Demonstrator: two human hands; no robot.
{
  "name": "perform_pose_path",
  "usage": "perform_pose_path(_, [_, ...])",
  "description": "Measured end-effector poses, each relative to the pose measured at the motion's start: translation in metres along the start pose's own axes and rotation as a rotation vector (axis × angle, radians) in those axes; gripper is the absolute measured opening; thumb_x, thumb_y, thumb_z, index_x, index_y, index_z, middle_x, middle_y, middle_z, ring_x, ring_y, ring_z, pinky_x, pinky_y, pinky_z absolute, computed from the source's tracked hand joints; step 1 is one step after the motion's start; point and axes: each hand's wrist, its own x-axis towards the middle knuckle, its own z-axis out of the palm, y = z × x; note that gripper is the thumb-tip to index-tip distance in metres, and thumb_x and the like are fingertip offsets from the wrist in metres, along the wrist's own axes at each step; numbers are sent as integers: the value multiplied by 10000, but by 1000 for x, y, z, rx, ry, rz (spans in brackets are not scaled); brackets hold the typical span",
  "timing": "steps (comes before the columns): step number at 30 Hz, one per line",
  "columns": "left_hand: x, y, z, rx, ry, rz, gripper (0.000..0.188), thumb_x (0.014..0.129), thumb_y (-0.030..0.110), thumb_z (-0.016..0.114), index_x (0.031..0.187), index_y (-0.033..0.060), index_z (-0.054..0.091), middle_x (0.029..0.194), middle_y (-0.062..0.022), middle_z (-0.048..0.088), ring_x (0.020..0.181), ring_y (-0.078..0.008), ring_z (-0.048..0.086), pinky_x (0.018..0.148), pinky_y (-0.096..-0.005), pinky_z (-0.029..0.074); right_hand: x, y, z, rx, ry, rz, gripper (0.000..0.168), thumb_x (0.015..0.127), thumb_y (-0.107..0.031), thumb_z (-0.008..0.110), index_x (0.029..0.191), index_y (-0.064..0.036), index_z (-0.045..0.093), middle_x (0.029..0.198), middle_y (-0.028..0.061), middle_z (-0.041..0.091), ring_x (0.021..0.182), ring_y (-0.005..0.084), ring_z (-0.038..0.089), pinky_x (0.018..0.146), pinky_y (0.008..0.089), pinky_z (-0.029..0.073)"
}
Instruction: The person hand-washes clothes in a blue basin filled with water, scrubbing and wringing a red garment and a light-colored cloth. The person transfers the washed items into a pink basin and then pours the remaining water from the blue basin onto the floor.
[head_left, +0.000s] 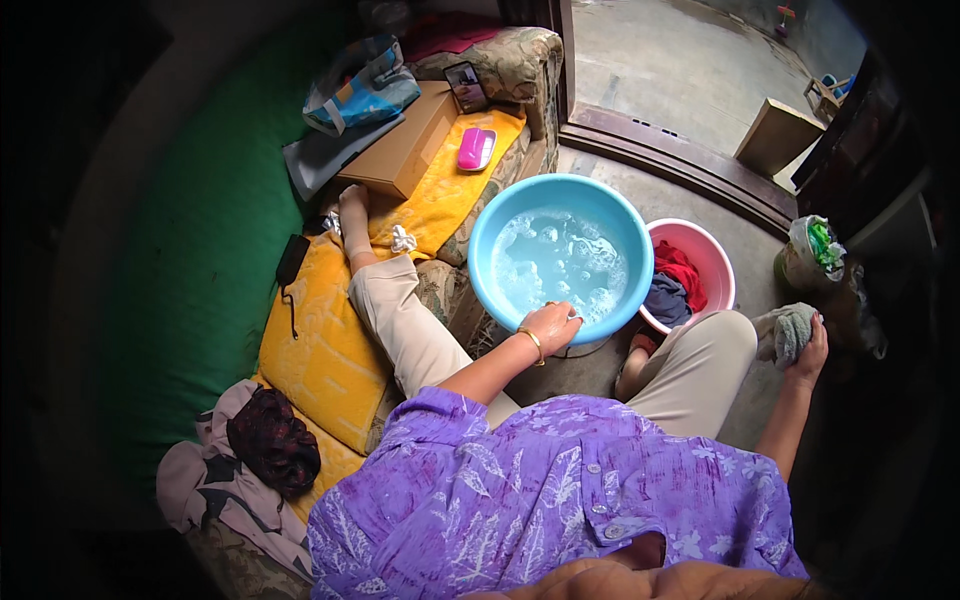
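Observation:
My left hand (551, 327) rests at the near rim of a blue plastic basin (480, 281), its fingertips over the inner edge. Whether those fingers grip the rim or something small I cannot tell. Cloudy water with suds (562, 259) fills the bottom of the basin. Off to the right, beyond my knee, my right hand (810, 356) is closed around a bunched grey-green cloth (791, 330). A pink tub (720, 262) touches the basin's right side and holds a red cloth (679, 271) and a dark blue cloth (666, 300).
On the sofa's yellow cover (322, 322) lie a cardboard box (405, 150), a propped phone (466, 87), a pink plastic case (476, 148) and a crumpled white tissue (403, 239). A plastic-lined bin (814, 255) stands at right. A raised door sill (675, 169) crosses behind the tubs.

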Motion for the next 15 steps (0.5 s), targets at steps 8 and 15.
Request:
perform_pose_path(8, [-7,17,5,280,59,98,356,887,345,407,895,62,622,924,-183,631,851,-367,599,753,-453,467,5,33,-51,61,60,115,217,864,-178,586,1009,-19,617,961,54,631,881,157,603,785,296,482])
perform_pose_path(15, [-2,12,17,352,151,97,349,889,355,411,787,78,597,822,-176,631,774,-368,606,691,-464,476,-13,-15,36,-11,-29,-13,204,885,-229,557,962,-41,571,903,40,614,818,128,583,742,270,466])
